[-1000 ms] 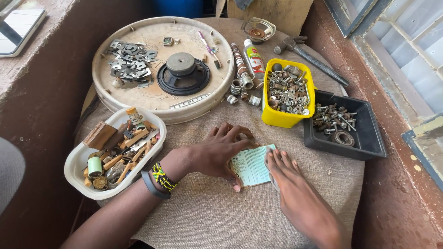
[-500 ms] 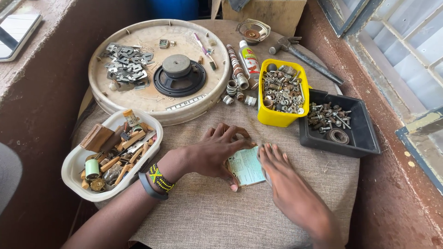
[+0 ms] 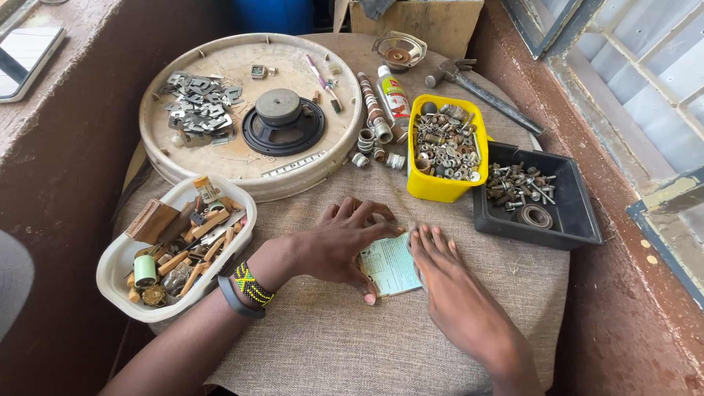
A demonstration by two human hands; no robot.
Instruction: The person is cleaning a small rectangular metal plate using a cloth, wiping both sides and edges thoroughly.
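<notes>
Biggest thing on the burlap-covered counter (image 3: pixel 330 345) is the round cream tray (image 3: pixel 220 165) at the far left, carrying a black speaker driver (image 3: pixel 282 125) and a heap of small metal clips (image 3: pixel 196 105). Nearer on the left sits a white tub (image 3: pixel 117 286) full of wooden bits and spools. To the right there's a black tray (image 3: pixel 579 231) with bolts and a ring, and next to it a yellow bin (image 3: pixel 433 191) packed with nuts and washers. A hammer (image 3: pixel 477 84) lies past those, near a glue tube (image 3: pixel 394 94).

Front and centre is the small pale green paper (image 3: pixel 392 265), lying flat on the cloth between both hands. My left hand (image 3: pixel 341 246) is spread over its left edge, fingers splayed, grip wide and just pressing down, not pinching anything. My right hand (image 3: pixel 447 282) lies flat along the right edge, fingers straight, likewise only resting on it.

My guess is this sheet handles like nothing: featherlight, floppy, creases easily, and it would drag on the rough weave instead of sliding. I'd say take it by a free corner or edge with fingertips, since the middle lies flat on the cloth.

Nothing really blocks it. The yellow bin and a few loose metal sleeves (image 3: pixel 375 147) sit just beyond, apart from the paper.
</notes>
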